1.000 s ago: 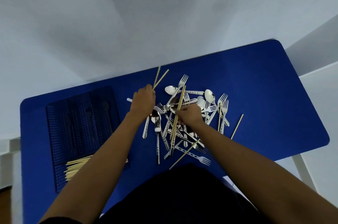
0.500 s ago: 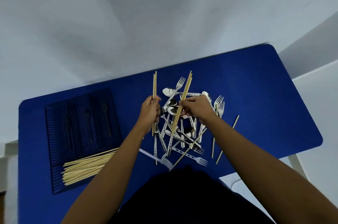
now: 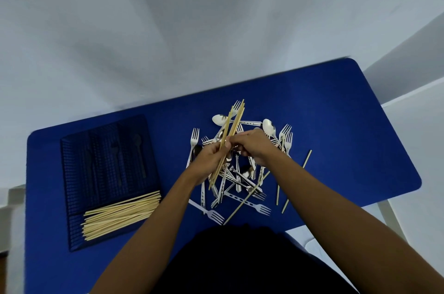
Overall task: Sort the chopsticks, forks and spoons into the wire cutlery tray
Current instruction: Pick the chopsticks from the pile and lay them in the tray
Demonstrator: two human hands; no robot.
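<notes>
A bundle of wooden chopsticks (image 3: 234, 121) stands nearly upright over the cutlery heap, gripped by my left hand (image 3: 209, 158) from the left and by my right hand (image 3: 255, 146) from the right, the two hands touching. Beneath them lies a tangled pile of metal forks and spoons (image 3: 240, 180). The dark wire cutlery tray (image 3: 72, 188) sits at the left of the table; its near compartment holds several chopsticks (image 3: 120, 213), and dark forks and spoons lie in its upper slots.
The blue table (image 3: 336, 130) ends close on the right and at the front. Loose chopsticks (image 3: 278, 191) lie to the right of the pile, and single forks (image 3: 213, 214) lie near the front edge. A white wall stands behind.
My hands have come together: the chopsticks in the left hand and those in the right are now merged into one bundle above the pile.
</notes>
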